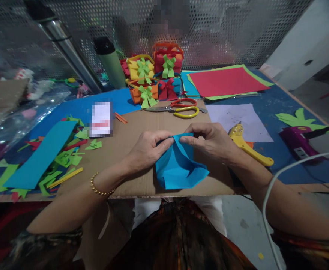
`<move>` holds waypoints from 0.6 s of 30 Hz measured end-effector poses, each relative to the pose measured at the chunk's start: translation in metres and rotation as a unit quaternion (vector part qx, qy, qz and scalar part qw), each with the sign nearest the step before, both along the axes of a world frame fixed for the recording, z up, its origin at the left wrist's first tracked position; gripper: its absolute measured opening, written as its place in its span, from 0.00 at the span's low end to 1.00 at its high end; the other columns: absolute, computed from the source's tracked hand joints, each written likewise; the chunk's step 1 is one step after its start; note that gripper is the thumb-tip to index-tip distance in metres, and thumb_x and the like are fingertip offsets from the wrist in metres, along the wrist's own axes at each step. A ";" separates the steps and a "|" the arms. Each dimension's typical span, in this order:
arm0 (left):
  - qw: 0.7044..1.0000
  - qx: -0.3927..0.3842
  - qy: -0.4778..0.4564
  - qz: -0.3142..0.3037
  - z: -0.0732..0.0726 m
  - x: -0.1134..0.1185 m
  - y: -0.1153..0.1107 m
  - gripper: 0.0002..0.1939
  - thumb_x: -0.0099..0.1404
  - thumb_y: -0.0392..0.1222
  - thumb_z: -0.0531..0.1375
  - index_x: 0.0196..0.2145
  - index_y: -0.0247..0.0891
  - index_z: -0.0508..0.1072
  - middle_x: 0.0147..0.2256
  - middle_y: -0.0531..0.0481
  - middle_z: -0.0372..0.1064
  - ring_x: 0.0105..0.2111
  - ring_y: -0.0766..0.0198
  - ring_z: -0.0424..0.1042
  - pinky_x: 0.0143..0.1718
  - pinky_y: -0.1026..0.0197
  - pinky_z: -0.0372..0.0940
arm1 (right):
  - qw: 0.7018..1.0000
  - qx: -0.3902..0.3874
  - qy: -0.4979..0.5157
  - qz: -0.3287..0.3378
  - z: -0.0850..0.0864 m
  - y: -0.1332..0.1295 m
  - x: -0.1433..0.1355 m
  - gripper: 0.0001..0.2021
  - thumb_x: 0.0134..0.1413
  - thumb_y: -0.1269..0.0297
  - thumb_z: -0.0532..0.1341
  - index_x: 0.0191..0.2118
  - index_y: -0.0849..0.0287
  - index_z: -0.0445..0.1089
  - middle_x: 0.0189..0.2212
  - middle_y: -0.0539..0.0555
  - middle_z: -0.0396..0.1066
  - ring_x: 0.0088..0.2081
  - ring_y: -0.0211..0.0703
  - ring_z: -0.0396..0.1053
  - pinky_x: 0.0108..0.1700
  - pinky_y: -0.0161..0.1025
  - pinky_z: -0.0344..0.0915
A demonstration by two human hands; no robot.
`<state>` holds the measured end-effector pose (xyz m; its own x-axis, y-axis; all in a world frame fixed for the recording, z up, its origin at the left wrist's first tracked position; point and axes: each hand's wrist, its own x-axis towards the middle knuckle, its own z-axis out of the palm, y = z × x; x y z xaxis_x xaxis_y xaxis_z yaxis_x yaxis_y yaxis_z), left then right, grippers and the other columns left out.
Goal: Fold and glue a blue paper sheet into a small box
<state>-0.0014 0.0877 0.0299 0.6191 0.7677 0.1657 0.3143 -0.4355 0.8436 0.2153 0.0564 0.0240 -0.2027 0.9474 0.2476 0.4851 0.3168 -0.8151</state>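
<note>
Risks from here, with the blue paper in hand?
1. Left hand and right hand pinch the blue paper near its top; uneven pulling might crease it.
2. The yellow glue gun lies close to the right forearm; if hot, it could burn.
3. The white cable crosses that forearm in view; possible snag.

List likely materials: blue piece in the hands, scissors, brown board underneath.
Blue piece: probably matte craft paper or thin card; sharp creases.
Scissors: blades look metal, grey with sheen; red and yellow handles plastic or coated, can't tell.
Brown board: likely matte cardboard; plain kraft-brown face.
</note>
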 end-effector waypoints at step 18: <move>0.995 -0.097 -0.003 -0.017 -0.003 0.002 0.003 0.20 0.70 0.55 0.57 0.28 0.37 0.72 0.25 0.55 0.61 0.27 0.67 0.58 0.27 0.64 0.56 | 0.999 0.031 -0.020 0.003 -0.002 0.000 0.002 0.17 0.60 0.49 0.65 0.29 0.57 0.76 0.23 0.49 0.71 0.25 0.36 0.61 0.29 0.37 0.56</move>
<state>0.0002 0.0911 0.0271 0.6447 0.7642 0.0203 0.2975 -0.2752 0.9142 0.2170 0.0565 0.0223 -0.2196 0.9289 0.2981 0.5144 0.3699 -0.7737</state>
